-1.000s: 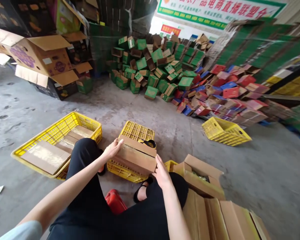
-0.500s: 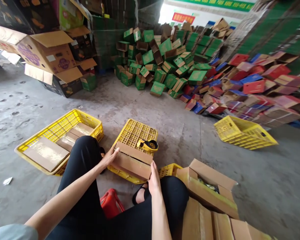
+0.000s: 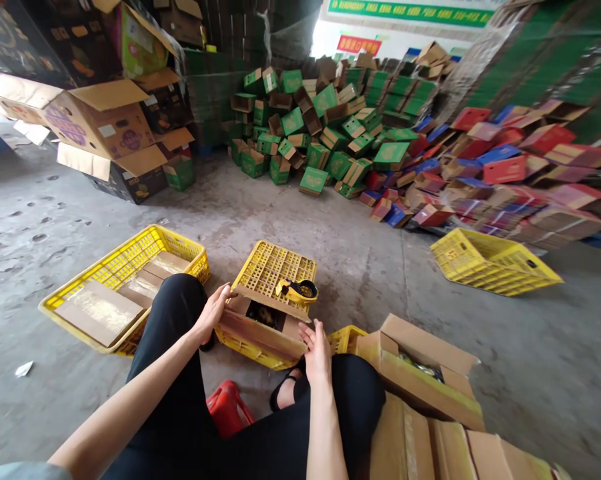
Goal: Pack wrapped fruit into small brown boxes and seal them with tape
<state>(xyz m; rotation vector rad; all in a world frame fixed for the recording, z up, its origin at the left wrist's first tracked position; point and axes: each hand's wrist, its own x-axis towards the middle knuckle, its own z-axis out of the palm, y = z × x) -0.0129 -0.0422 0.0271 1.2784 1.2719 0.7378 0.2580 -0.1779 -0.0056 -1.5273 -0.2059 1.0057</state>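
A cardboard box [image 3: 253,331] rests on a yellow plastic crate [image 3: 267,257] that lies upside down between my knees. Its top flaps stand parted, and dark contents that I cannot make out show through the gap. My left hand [image 3: 213,312] is open at the box's left end, fingertips by the far flap. At the right end, my right hand [image 3: 318,350] is open with its fingers apart, close to the box's corner. Just beyond the far flap, a yellow and black tape dispenser [image 3: 296,290] lies on the crate.
At left, a yellow crate [image 3: 123,253] holds several closed, taped boxes. An open carton [image 3: 425,383] stands by my right knee, above more cartons [image 3: 405,440]. Another yellow crate [image 3: 495,263] sits further right. Heaped green boxes [image 3: 313,180] and stacked cartons [image 3: 105,127] fill the back.
The box's flaps, nearly together before, have come apart and show the inside. Both hands have loosened from its ends, and the right hand's fingers have spread. The view has shifted slightly.
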